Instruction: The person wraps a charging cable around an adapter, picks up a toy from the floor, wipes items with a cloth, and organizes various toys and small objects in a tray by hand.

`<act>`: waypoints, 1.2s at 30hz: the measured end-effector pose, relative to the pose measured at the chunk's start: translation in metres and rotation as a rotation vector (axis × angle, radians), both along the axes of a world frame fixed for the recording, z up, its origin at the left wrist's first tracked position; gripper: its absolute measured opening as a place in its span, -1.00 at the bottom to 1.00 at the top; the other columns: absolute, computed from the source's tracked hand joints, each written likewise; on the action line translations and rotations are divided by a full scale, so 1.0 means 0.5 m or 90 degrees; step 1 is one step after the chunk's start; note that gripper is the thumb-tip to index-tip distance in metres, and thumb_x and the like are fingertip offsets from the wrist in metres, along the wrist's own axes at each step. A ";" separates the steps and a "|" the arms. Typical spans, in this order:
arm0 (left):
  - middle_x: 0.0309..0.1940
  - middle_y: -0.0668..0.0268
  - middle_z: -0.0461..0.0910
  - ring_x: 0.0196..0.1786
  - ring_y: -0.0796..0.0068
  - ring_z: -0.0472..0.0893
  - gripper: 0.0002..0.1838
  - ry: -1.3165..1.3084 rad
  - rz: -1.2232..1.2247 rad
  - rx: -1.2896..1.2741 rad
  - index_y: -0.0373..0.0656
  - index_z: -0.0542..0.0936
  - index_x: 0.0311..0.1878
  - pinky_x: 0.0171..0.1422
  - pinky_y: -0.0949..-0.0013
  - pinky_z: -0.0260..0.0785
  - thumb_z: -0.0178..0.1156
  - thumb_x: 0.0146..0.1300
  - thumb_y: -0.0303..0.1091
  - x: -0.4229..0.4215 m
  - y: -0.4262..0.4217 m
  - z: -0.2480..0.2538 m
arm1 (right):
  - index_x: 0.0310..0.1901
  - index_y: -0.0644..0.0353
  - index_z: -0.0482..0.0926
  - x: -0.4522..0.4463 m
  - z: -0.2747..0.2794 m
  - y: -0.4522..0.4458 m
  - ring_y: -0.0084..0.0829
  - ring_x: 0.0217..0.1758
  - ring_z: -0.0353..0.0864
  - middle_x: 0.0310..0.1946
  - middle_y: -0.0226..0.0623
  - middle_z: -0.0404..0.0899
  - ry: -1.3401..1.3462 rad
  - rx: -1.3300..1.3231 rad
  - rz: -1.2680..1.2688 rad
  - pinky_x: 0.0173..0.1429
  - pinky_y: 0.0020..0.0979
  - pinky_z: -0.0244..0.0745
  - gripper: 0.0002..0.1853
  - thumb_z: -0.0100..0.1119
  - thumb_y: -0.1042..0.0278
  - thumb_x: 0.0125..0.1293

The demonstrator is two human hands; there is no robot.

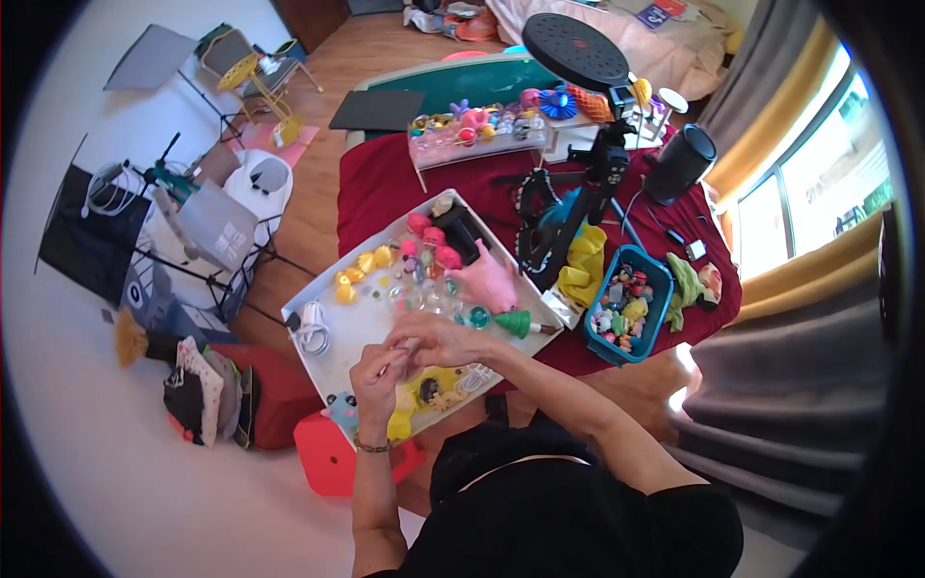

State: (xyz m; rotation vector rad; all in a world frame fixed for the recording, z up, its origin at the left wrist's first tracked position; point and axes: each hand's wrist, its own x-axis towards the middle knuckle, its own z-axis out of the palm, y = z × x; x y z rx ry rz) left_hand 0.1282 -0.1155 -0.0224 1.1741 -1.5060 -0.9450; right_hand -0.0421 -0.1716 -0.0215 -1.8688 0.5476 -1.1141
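My left hand (378, 374), with a bracelet at the wrist, is closed with its fingertips pinched together. Against it, my right hand (438, 339) reaches in from the right, its fingers bent and closed near the left fingertips. Anything between them is too small or hidden to name. Both hands are over the near half of a white tray (352, 328). Around them lie clear balls (424, 301), a pink rubber toy (487, 279), a green cone (513, 324), yellow pieces (347, 281), pinkish-red pieces (445, 257) and a white coiled cable (311, 335).
On the dark red tablecloth (381, 178), right of the tray, stands a blue basket (614, 354) of small toys. Yellow cloth (583, 268) lies beside it. Farther back are a clear toy-filled stand (424, 154), a black speaker (681, 164) and a black disc (576, 50). A red stool (323, 458) stands below left.
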 end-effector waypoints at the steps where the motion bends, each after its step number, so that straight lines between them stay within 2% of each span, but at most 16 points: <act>1: -0.40 0.27 0.58 -0.30 0.49 0.53 -0.86 0.004 -0.021 -0.002 -0.30 0.65 -0.28 -0.21 0.50 0.35 0.22 0.06 -0.63 0.002 -0.001 0.001 | -0.32 0.29 0.58 -0.003 -0.005 -0.003 -0.20 -0.22 0.50 -0.34 -0.20 0.54 0.014 0.038 0.028 -0.08 -0.27 0.37 -0.77 0.13 0.49 -0.11; 5: -0.35 0.27 0.60 -0.28 0.54 0.54 -0.88 0.095 -0.002 0.015 -0.36 0.64 -0.27 -0.17 0.54 0.36 0.21 0.10 -0.63 0.001 0.002 0.000 | -0.40 0.27 0.56 -0.011 -0.022 -0.001 -0.17 -0.23 0.51 -0.46 -0.22 0.54 0.095 0.052 -0.026 -0.15 -0.22 0.37 -0.86 0.19 0.43 -0.05; 8: -0.34 0.26 0.60 -0.29 0.56 0.55 -0.86 0.119 0.083 0.127 -0.38 0.64 -0.26 -0.17 0.54 0.38 0.22 0.06 -0.65 -0.008 0.004 0.006 | -0.48 0.22 0.53 -0.003 -0.013 0.016 -0.17 -0.25 0.49 -0.48 -0.27 0.50 0.078 -0.075 -0.138 -0.16 -0.21 0.34 -0.88 0.21 0.36 -0.02; 11: -0.42 0.30 0.61 -0.32 0.58 0.56 -0.85 0.210 0.087 0.245 -0.32 0.66 -0.30 -0.17 0.55 0.38 0.25 0.01 -0.67 0.005 0.000 0.022 | -0.52 0.17 0.51 -0.003 0.005 0.035 -0.21 -0.25 0.45 -0.51 -0.29 0.46 0.099 -0.130 -0.123 -0.14 -0.23 0.30 -0.89 0.20 0.34 0.00; 15: -0.43 0.30 0.61 -0.42 0.60 0.54 -0.89 0.176 0.031 0.174 -0.34 0.63 -0.39 -0.23 0.58 0.37 0.24 -0.03 -0.69 0.000 0.000 0.038 | -0.53 0.14 0.52 -0.011 -0.002 0.023 -0.25 -0.24 0.41 -0.47 -0.32 0.46 0.095 -0.078 -0.035 -0.10 -0.25 0.26 -0.88 0.21 0.32 -0.03; 21: -0.48 0.34 0.57 -0.44 0.61 0.50 -0.92 0.139 0.067 0.194 -0.29 0.56 -0.47 -0.31 0.57 0.34 0.17 -0.02 -0.68 -0.001 0.007 0.051 | -0.49 0.16 0.57 -0.009 0.012 0.011 -0.23 -0.25 0.42 -0.48 -0.29 0.46 0.118 -0.166 0.009 -0.09 -0.26 0.28 -0.90 0.21 0.34 -0.03; 24: -0.52 0.29 0.53 -0.45 0.56 0.51 -0.89 -0.083 0.038 -0.021 -0.25 0.54 -0.46 -0.35 0.52 0.33 0.13 -0.07 -0.67 -0.005 0.007 0.046 | -0.43 0.20 0.58 -0.010 0.014 0.014 -0.19 -0.22 0.46 -0.43 -0.24 0.51 -0.011 -0.028 -0.030 -0.07 -0.25 0.34 -0.90 0.18 0.39 0.02; 27: -0.52 0.22 0.50 -0.46 0.39 0.53 -0.85 -0.213 0.042 -0.122 -0.22 0.53 -0.44 -0.35 0.44 0.37 0.12 -0.12 -0.67 -0.034 0.011 0.086 | -0.36 0.24 0.59 0.006 0.007 0.018 -0.16 -0.19 0.50 -0.36 -0.19 0.55 0.034 0.037 -0.052 -0.05 -0.25 0.38 -0.89 0.15 0.43 0.07; 28: -0.50 0.21 0.51 -0.45 0.35 0.54 -0.85 -0.257 0.069 -0.172 -0.23 0.53 -0.43 -0.35 0.42 0.38 0.12 -0.10 -0.68 -0.037 0.010 0.084 | -0.27 0.27 0.59 0.008 0.007 0.022 -0.17 -0.24 0.54 -0.38 -0.15 0.58 0.054 0.023 -0.069 -0.12 -0.27 0.42 -0.85 0.13 0.49 0.10; 30: -0.48 0.18 0.52 -0.43 0.26 0.55 -0.85 -0.345 0.115 -0.267 -0.24 0.54 -0.40 -0.35 0.38 0.40 0.13 -0.04 -0.70 -0.042 0.011 0.072 | -0.25 0.28 0.58 0.014 0.000 0.023 -0.19 -0.32 0.57 -0.41 -0.13 0.58 0.052 0.098 -0.051 -0.21 -0.30 0.45 -0.84 0.12 0.50 0.11; 32: -0.46 0.19 0.53 -0.42 0.24 0.56 -0.84 -0.351 0.188 -0.262 -0.24 0.54 -0.38 -0.35 0.34 0.41 0.16 -0.05 -0.69 -0.054 0.017 0.063 | -0.20 0.30 0.58 0.022 -0.008 0.028 -0.22 -0.43 0.59 -0.46 -0.11 0.59 0.024 0.133 -0.060 -0.32 -0.34 0.47 -0.82 0.12 0.51 0.14; 35: -0.45 0.19 0.53 -0.41 0.24 0.57 -0.83 -0.326 0.243 -0.245 -0.24 0.54 -0.34 -0.35 0.32 0.41 0.19 -0.04 -0.67 -0.063 0.027 0.063 | -0.19 0.29 0.58 0.016 0.001 0.028 -0.21 -0.43 0.60 -0.47 -0.11 0.59 0.069 0.204 -0.036 -0.31 -0.34 0.47 -0.81 0.13 0.50 0.14; 36: -0.45 0.19 0.53 -0.41 0.24 0.57 -0.82 -0.310 0.248 -0.241 -0.24 0.54 -0.33 -0.35 0.32 0.41 0.19 -0.04 -0.67 -0.066 0.026 0.063 | -0.20 0.28 0.59 0.017 0.005 0.025 -0.20 -0.42 0.60 -0.47 -0.12 0.59 0.076 0.175 -0.025 -0.32 -0.32 0.47 -0.81 0.13 0.49 0.13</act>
